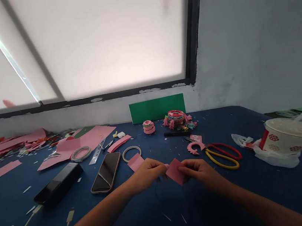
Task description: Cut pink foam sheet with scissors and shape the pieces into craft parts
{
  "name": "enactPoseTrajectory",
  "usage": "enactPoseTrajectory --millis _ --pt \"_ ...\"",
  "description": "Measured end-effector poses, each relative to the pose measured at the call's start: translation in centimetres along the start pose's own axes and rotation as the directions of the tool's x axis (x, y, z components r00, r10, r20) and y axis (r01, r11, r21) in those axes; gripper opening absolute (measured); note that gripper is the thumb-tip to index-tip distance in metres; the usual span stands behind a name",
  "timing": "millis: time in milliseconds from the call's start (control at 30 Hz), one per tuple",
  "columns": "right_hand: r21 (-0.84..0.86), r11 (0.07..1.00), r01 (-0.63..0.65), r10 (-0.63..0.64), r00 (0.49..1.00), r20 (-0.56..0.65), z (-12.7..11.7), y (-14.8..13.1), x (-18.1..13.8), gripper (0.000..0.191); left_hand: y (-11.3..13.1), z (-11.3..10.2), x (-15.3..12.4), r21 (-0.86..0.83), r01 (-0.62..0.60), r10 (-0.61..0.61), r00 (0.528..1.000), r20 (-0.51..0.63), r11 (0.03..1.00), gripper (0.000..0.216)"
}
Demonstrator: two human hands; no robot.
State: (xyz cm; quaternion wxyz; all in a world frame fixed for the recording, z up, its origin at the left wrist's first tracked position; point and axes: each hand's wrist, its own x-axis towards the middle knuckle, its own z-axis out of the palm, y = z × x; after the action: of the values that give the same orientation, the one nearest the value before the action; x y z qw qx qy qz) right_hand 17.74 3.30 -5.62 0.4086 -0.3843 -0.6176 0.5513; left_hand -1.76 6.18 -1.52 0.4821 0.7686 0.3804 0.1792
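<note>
Pinched fingers of the left hand [148, 173] grip the left corner of a pink paper square [175, 171] just above the blue bench [263, 194]; the right hand [200, 170] pinches its right side. A smartphone [106, 172] lies left of the square, scissors [224, 154] right of it.

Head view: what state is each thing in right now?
left hand: shut on the pink paper's left corner
right hand: shut on its right side
pink paper: pinched between both hands
phone: face up, screen dark
cup: lid on, straw in
scissors: lying flat, untouched
</note>
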Motion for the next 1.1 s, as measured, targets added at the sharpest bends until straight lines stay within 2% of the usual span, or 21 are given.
enactPoseTrajectory --millis 167,300,467,600,733,833,967,1033,1100 --pt "-0.011 0.999 -0.052 0.052 0.998 -0.024 -0.4 -0.1 0.0 0.039 -0.5 0.1 0.0 -0.2 0.013 -0.005 0.999 0.037 0.98 0.034" --pt "-0.037 0.998 -0.057 0.057 0.998 -0.012 -0.2 0.2 0.0 0.035 -1.5 0.4 0.3 -0.205 0.042 -0.031 0.998 0.054 0.978 0.03" --pt "-0.013 0.99 -0.142 0.141 0.989 -0.031 -0.1 0.9 -0.1 0.032 -2.3 0.7 0.3 -0.237 0.082 -0.085 0.996 -0.004 0.968 0.027" --pt "0.044 0.982 -0.181 0.185 0.977 -0.108 -0.2 1.2 -0.1 0.038 -2.1 1.2 0.1 -0.261 0.029 -0.053 0.995 -0.087 0.965 0.025" --pt "0.115 0.974 -0.195 0.207 0.973 -0.106 -0.3 1.5 0.2 0.044 -2.3 1.4 0.3 -0.241 0.038 -0.071 0.989 -0.13 0.97 0.022" --pt "0.126 0.975 -0.184 0.199 0.973 -0.118 -0.7 1.6 0.5 0.042 -3.0 0.6 0.7 -0.126 0.101 -0.122 0.978 -0.169 0.987 0.022" --pt "0.041 0.983 -0.181 0.185 0.97 -0.16 -1.5 1.8 0.8 0.033 -3.9 -1.5 0.7 0.086 0.137 -0.102 0.941 -0.323 0.987 0.015" --pt "-0.042 0.984 -0.173 0.165 0.975 -0.151 -1.7 2.1 0.9 0.029 -4.1 -1.8 0.4 0.18 0.115 -0.032 0.912 -0.409 0.977 0.015" --pt "-0.144 0.981 -0.128 0.11 0.986 -0.128 -1.6 2.4 0.9 0.022 -4.2 -1.1 0.3 0.35 0.049 0.108 0.903 -0.415 0.935 0.018"
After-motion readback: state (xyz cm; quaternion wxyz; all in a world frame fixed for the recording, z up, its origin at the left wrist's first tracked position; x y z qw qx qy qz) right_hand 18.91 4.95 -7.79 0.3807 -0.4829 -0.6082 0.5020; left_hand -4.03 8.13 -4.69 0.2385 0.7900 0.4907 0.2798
